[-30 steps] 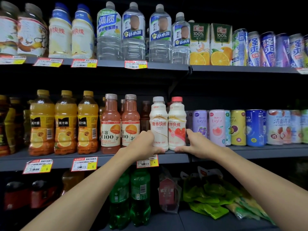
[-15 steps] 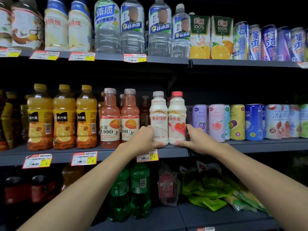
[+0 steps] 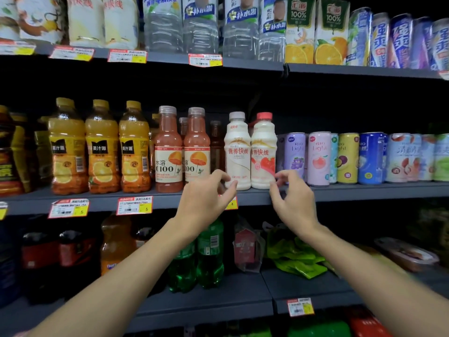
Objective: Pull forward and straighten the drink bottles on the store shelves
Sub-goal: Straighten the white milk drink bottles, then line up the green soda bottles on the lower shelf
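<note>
Two white milk-drink bottles stand upright side by side at the front edge of the middle shelf (image 3: 352,192): one with a white cap (image 3: 237,152) and one with a red cap (image 3: 263,152). My left hand (image 3: 206,198) hovers just in front of the white-capped bottle's base, fingers loosely curled, thumb tip near the bottle, holding nothing. My right hand (image 3: 292,198) hovers in front of and to the right of the red-capped bottle's base, fingers relaxed and apart from it.
Left of the pair stand two pink C100 bottles (image 3: 168,152) and three orange juice bottles (image 3: 102,147). Rio cans (image 3: 318,158) line the shelf to the right. Water bottles and juice cartons (image 3: 315,32) fill the upper shelf; green soda bottles (image 3: 210,254) stand below.
Both hands have let go of the two white bottles and drawn back toward me. The view has shifted closer and slightly downward.
</note>
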`<move>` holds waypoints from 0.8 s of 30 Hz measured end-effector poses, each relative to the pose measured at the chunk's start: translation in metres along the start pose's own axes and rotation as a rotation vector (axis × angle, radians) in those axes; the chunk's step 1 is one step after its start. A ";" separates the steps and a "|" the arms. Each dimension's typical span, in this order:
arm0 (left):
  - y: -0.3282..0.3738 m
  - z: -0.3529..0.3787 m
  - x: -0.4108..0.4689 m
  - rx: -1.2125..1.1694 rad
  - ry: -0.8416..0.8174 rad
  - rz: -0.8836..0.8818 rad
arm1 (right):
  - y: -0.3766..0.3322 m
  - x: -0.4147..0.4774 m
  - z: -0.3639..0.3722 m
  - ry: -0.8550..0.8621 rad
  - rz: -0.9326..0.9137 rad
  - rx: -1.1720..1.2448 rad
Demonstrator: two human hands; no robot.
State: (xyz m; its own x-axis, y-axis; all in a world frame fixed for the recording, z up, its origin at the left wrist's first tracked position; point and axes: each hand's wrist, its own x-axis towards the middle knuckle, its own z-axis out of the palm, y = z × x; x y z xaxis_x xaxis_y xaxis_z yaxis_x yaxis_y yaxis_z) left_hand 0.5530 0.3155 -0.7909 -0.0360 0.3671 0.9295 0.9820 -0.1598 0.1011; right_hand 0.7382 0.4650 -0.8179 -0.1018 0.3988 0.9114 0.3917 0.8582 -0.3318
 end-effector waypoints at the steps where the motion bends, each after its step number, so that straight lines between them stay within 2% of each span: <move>1: -0.002 -0.002 -0.014 -0.012 0.031 0.046 | -0.004 -0.014 0.005 0.050 -0.016 0.004; 5: -0.019 -0.001 -0.066 -0.015 0.043 0.154 | -0.020 -0.065 0.032 0.123 -0.033 0.090; 13: -0.062 0.011 -0.140 0.078 0.000 0.037 | -0.036 -0.142 0.083 -0.027 0.119 0.120; 17: -0.081 0.021 -0.172 0.151 -0.018 -0.087 | -0.036 -0.168 0.105 -0.107 0.182 0.081; 24: -0.083 0.044 -0.216 0.266 -0.063 -0.445 | -0.040 -0.204 0.141 -0.291 0.403 -0.049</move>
State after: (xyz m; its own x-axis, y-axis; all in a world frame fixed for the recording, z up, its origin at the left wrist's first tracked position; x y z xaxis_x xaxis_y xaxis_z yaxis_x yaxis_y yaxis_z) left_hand 0.4879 0.2897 -1.0155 -0.4572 0.4021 0.7933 0.8878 0.2593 0.3803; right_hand 0.6146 0.3953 -1.0252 -0.1813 0.7755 0.6048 0.4945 0.6034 -0.6256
